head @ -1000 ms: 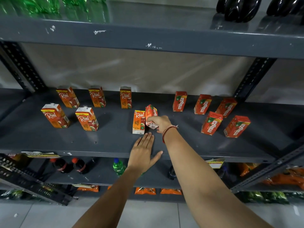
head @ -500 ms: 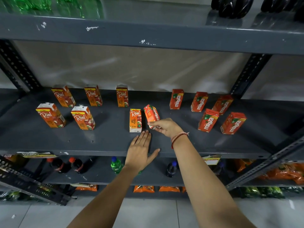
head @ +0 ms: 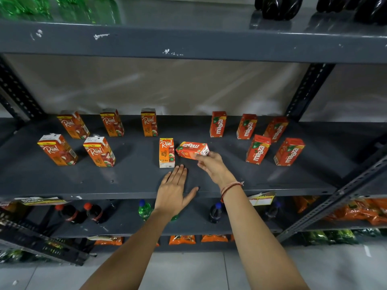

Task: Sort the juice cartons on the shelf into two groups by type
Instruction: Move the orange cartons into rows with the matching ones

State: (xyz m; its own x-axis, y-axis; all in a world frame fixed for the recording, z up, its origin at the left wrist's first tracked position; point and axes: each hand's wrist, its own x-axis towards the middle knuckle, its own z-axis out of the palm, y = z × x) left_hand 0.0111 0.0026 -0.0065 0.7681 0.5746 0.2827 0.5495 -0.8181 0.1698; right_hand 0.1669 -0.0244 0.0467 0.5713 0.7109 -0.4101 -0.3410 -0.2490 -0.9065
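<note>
My right hand (head: pixel 211 165) grips a red Maaza carton (head: pixel 189 150) by its bottom end and holds it tipped sideways just above the grey shelf (head: pixel 129 181). Right beside it on the left stands an orange Real carton (head: pixel 167 152). My left hand (head: pixel 174 189) lies flat on the shelf in front of that carton, fingers spread, holding nothing. Several more Real cartons, among them one at the front left (head: pixel 56 150), stand at the left. Several Maaza cartons, such as the front one (head: pixel 258 149), stand upright at the right.
The upper shelf (head: pixel 188 40) overhangs, with green bottles (head: pixel 31 5) and dark bottles (head: pixel 278 6) on it. An upright post (head: pixel 305 91) rises at the right back. Soda bottles (head: pixel 144 209) and orange snack packs (head: pixel 356 212) fill the lower shelves. Bare shelf lies between the two carton groups.
My right hand has lifted the Maaza carton from beside the Real carton and tipped it from upright onto its side, drawing it slightly right. The left hand stays flat.
</note>
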